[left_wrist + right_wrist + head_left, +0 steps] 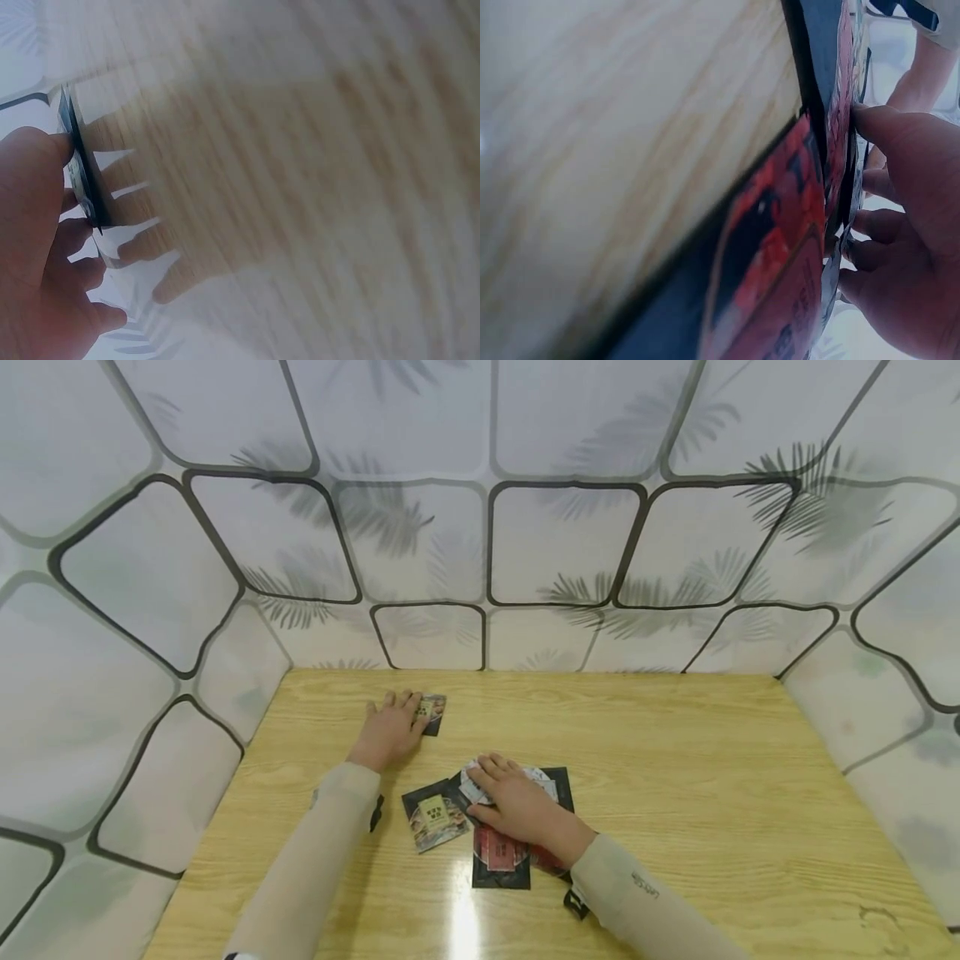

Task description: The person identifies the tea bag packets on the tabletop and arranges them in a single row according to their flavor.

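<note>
My left hand (pixel 390 732) lies with spread fingers over the left part of a small flat packet (pixel 433 713) that has a yellow label and dark edge. In the left wrist view the packet (pixel 84 169) appears edge-on beside the thumb. My right hand (pixel 521 803) rests, fingers extended, on a pile of packets; a white-printed packet (pixel 546 783) shows beneath it. Below the palm a red-labelled packet (pixel 501 853) sticks out toward me, and another red packet (pixel 776 255) shows in the right wrist view. Left of the pile lies a yellow-labelled packet (pixel 437 817).
All the packets lie on a wood-grain table (pixel 675 760). A patterned white curtain (pixel 562 543) with dark outlines and leaf prints encloses the back and both sides. Light glares off the table's front (pixel 464 922). Black straps (pixel 576 904) hang at the wrists.
</note>
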Demonstrator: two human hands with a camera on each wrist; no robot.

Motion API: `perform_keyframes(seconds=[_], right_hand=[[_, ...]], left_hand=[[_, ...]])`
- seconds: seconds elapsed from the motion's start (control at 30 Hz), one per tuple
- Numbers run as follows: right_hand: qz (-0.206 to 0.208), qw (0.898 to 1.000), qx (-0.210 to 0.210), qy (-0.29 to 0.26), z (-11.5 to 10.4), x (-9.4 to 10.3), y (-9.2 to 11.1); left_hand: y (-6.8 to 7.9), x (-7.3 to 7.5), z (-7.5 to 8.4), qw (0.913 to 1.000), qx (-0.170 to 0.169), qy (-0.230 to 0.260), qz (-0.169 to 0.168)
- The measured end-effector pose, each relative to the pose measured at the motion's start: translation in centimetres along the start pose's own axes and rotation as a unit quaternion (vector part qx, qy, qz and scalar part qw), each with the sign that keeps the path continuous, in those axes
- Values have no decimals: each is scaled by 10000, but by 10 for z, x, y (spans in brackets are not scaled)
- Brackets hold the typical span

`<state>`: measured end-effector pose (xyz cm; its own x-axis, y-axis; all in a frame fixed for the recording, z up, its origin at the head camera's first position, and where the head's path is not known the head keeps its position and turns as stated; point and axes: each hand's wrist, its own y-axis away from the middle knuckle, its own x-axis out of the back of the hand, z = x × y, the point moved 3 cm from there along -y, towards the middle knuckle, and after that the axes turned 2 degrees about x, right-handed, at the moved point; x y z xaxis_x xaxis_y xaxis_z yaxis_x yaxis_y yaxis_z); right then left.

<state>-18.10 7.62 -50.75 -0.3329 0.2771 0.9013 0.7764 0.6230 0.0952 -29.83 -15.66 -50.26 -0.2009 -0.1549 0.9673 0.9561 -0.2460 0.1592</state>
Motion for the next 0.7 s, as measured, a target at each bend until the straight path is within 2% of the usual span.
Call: perform_keyframes(seconds=[0.3, 0.47, 0.7], right_hand=[[42, 9999, 93, 62, 1, 3, 4], [38, 9998, 129, 141, 2, 3, 6], [24, 9999, 153, 37, -5, 8, 8]], left_hand=[[-5, 1, -5, 9999, 123, 56, 20], [-6, -1, -7, 9993, 273, 232, -111], [-8, 0, -6, 9991, 261, 279, -165]])
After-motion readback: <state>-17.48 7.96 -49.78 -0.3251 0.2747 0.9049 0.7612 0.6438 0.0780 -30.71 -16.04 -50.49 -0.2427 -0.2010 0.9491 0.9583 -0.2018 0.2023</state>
